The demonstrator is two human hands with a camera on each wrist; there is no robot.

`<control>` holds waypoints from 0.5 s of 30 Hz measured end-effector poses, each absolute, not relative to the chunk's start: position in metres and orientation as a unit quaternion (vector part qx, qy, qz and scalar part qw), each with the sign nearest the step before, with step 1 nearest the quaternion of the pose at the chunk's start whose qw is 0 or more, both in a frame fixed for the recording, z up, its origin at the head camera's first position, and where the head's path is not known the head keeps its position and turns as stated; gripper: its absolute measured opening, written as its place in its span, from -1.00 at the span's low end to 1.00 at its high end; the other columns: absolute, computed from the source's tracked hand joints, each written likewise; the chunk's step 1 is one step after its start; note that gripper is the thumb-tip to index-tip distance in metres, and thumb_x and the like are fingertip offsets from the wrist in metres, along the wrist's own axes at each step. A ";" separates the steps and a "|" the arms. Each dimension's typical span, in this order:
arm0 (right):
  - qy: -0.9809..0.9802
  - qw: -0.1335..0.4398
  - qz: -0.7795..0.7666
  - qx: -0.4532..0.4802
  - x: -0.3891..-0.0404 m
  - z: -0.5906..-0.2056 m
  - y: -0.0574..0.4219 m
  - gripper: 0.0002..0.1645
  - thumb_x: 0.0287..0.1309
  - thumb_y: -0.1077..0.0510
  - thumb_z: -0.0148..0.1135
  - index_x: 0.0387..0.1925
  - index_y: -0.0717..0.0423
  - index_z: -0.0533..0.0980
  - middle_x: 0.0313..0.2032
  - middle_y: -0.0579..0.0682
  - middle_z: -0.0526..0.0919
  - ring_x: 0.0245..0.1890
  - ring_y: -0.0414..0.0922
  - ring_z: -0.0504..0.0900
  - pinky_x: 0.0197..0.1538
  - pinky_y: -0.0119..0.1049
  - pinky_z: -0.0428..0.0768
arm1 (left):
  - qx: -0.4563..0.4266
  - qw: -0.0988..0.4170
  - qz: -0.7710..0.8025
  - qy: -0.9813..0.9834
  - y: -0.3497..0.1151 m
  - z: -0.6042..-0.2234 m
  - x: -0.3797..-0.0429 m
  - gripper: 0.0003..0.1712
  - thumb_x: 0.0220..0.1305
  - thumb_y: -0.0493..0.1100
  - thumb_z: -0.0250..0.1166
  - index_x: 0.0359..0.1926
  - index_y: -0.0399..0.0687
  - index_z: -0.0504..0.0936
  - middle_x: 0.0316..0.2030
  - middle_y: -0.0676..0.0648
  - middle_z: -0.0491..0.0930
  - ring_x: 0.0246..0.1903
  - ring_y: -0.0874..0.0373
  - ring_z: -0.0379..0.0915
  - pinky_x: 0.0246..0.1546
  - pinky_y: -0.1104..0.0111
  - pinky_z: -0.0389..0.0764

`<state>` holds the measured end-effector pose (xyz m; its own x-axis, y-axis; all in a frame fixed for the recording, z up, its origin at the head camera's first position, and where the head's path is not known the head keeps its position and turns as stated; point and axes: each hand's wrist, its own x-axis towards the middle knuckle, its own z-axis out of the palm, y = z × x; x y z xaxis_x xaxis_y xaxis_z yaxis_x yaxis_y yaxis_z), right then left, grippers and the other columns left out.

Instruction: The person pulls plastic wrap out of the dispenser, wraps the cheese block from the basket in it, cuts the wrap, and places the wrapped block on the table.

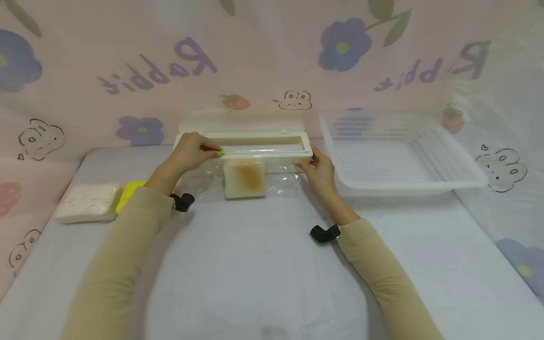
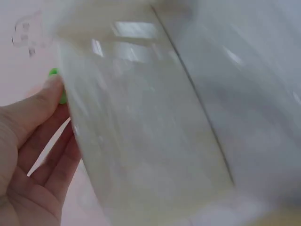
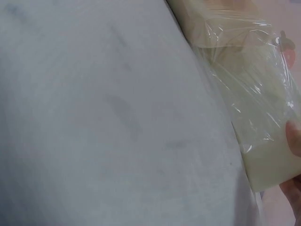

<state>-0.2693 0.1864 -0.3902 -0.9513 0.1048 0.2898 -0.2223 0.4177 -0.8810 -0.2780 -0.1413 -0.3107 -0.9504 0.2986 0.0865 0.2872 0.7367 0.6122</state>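
A long cream cling film dispenser (image 1: 267, 157) stands on the table with its lid raised at the back. My left hand (image 1: 189, 152) pinches a small green slide cutter (image 1: 222, 152) at the front edge, left of the middle. In the left wrist view, that slide cutter (image 2: 63, 98) shows between thumb and fingers. The right hand (image 1: 319, 171) grips the dispenser's right end, thumb in front. Clear cling film (image 1: 284, 183) hangs down the front and spreads over the table. A browned slice of toast (image 1: 244, 179) lies at the film, just before the dispenser.
A white perforated basket (image 1: 412, 184) stands to the right, close to my right hand. At the left lie a pale wrapped block (image 1: 88, 203) and a yellow thing (image 1: 129, 192), partly behind the left sleeve. A printed curtain (image 1: 259, 56) runs behind the table.
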 end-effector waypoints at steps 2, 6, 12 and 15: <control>-0.831 0.159 0.533 0.029 -0.269 -0.389 0.190 -0.16 -0.01 0.15 0.45 0.32 0.15 0.33 0.05 0.21 0.61 -0.04 0.07 0.65 0.00 -0.21 0.63 | 0.149 0.008 0.323 0.935 -0.152 -0.311 -0.277 -0.74 0.23 -0.20 0.33 -0.09 -0.22 0.71 -0.09 -0.28 0.66 -0.07 -0.15 0.55 -0.04 0.07 0.55; -0.832 0.160 0.531 0.034 -0.268 -0.389 0.194 -0.17 0.00 0.16 0.45 0.32 0.16 0.33 0.07 0.23 0.60 -0.02 0.10 0.64 0.03 -0.17 0.62 | 0.148 0.012 0.318 0.937 -0.168 -0.312 -0.274 -0.71 0.29 -0.16 0.28 -0.03 -0.20 0.68 0.00 -0.30 0.62 0.02 -0.23 0.51 0.01 -0.02 0.52; -0.821 0.153 0.548 0.052 -0.271 -0.391 0.190 -0.15 0.01 0.20 0.43 0.33 0.24 0.29 0.13 0.24 0.55 0.04 0.09 0.60 0.09 -0.22 0.59 | 0.157 0.011 0.318 0.935 -0.180 -0.311 -0.269 -0.71 0.29 -0.17 0.28 -0.04 -0.22 0.68 0.03 -0.32 0.59 0.07 -0.28 0.48 0.11 -0.08 0.45; -0.820 0.159 0.546 0.061 -0.271 -0.391 0.188 -0.16 0.00 0.21 0.44 0.32 0.25 0.30 0.13 0.24 0.55 0.04 0.10 0.61 0.09 -0.22 0.59 | 0.164 0.016 0.317 0.934 -0.187 -0.310 -0.268 -0.70 0.30 -0.16 0.27 -0.02 -0.23 0.67 0.06 -0.33 0.56 0.16 -0.26 0.37 0.19 -0.13 0.35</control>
